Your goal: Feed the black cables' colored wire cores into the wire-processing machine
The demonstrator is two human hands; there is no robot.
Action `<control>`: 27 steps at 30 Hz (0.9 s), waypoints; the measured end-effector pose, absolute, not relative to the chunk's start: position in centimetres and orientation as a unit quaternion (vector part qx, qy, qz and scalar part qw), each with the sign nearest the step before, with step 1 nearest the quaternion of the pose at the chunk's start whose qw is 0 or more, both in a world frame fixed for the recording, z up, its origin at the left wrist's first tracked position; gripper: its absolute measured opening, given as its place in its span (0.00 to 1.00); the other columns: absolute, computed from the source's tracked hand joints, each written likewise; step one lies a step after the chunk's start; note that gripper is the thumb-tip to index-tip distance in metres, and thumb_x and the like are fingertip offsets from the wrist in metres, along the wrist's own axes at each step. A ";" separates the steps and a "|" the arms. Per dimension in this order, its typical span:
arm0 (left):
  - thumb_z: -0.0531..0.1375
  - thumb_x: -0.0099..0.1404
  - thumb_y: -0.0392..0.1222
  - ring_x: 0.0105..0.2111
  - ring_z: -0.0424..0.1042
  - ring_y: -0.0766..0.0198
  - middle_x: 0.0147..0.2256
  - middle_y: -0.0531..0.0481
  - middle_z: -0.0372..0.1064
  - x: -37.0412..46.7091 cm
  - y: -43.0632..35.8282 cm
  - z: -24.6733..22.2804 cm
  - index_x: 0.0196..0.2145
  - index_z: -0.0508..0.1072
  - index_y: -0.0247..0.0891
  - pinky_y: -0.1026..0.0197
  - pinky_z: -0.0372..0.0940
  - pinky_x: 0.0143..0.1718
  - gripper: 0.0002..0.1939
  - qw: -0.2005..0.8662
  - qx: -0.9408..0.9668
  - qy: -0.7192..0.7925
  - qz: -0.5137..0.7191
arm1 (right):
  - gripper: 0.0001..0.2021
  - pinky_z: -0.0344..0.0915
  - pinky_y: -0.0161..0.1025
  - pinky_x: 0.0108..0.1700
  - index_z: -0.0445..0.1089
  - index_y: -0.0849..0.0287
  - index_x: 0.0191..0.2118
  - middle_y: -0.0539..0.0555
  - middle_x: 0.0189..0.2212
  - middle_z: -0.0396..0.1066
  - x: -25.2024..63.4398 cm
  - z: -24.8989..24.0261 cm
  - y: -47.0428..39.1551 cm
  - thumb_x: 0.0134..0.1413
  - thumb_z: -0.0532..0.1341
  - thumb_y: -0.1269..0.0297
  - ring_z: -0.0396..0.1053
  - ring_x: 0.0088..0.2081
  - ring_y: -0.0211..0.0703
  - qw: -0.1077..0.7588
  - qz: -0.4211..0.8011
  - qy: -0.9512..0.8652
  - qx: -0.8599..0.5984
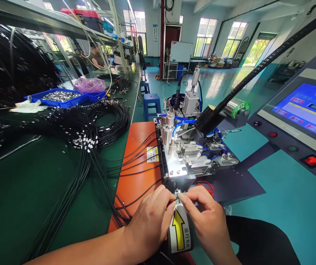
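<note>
At the near end of the machine (199,158), our left hand (152,213) and right hand (206,213) nearly meet, fingertips just beside each other. Fingers on both are curled in at the tips; whatever sits between them is too small and covered, so we can't tell if they're clamped on it. Directly below the fingertips we have the white rounded guide (171,237) with its yellow arrow (178,230) pointing at the machine. Black cables (140,172) lie spaced out across the orange plate (138,136), left of the machine, some passing just beside our left hand. On the green bench (22,191) we've got a cable bundle (77,180), a coil (122,121) and a blue tray (72,104) of small metal parts. Screen (309,106) lit, right side.
</note>
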State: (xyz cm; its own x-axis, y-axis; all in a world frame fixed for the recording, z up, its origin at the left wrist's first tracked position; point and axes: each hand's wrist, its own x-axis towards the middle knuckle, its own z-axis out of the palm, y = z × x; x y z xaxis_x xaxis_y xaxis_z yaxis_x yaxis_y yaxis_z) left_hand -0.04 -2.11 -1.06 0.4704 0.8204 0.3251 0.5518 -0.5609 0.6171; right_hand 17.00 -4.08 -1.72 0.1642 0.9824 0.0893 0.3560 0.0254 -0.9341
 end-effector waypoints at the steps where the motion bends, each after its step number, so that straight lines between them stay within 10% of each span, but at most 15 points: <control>1: 0.52 0.71 0.34 0.31 0.66 0.62 0.32 0.50 0.65 0.0 -2.1 -1.2 0.36 0.68 0.38 0.61 0.61 0.30 0.06 0.225 0.825 0.419 0.306 | 0.10 0.63 0.39 0.38 0.74 0.56 0.28 0.51 0.31 0.70 16.7 -1.9 -4.2 0.59 0.64 0.59 0.69 0.35 0.44 0.463 0.323 -0.547 -0.619; 12: 0.50 0.71 0.34 0.31 0.64 0.57 0.30 0.46 0.64 0.0 -2.0 -1.0 0.34 0.69 0.35 0.56 0.61 0.32 0.09 0.127 0.887 0.348 0.276 | 0.09 0.63 0.37 0.40 0.73 0.56 0.28 0.50 0.32 0.71 18.7 0.2 -3.3 0.59 0.64 0.62 0.69 0.37 0.43 0.401 0.376 -0.611 -0.570; 27: 0.56 0.69 0.37 0.27 0.67 0.67 0.28 0.55 0.68 0.4 -1.9 0.0 0.33 0.66 0.38 0.66 0.60 0.29 0.05 0.431 0.734 0.440 0.286 | 0.10 0.62 0.36 0.35 0.72 0.57 0.27 0.49 0.29 0.66 15.8 -2.6 -3.6 0.60 0.64 0.61 0.65 0.32 0.40 0.546 0.376 -0.506 -0.551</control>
